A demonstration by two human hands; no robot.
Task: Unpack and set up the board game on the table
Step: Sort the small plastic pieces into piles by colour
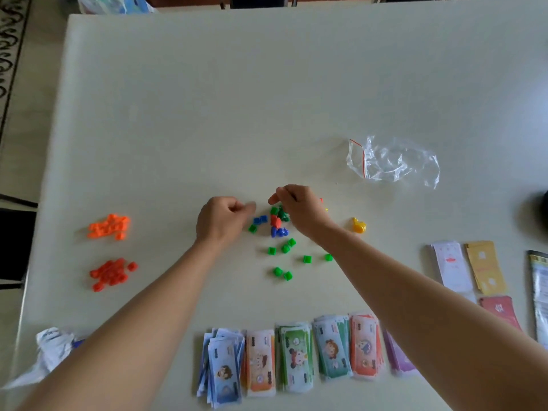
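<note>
In the head view, your left hand (225, 221) was curled just beside the mixed pile (277, 222) of small pieces at the table's middle. Your right hand (299, 212) hung over it with fingertips pinched. Whether either held a piece, I could not tell. The risk, as I judge it, was that a low forearm could scatter the loose green pieces (286, 249) or nudge the banknote stacks (293, 354) at the near edge. The table (207, 114) was pale and smooth, so pieces would likely slide. A patterned carpet (12, 54) lay to its left.
</note>
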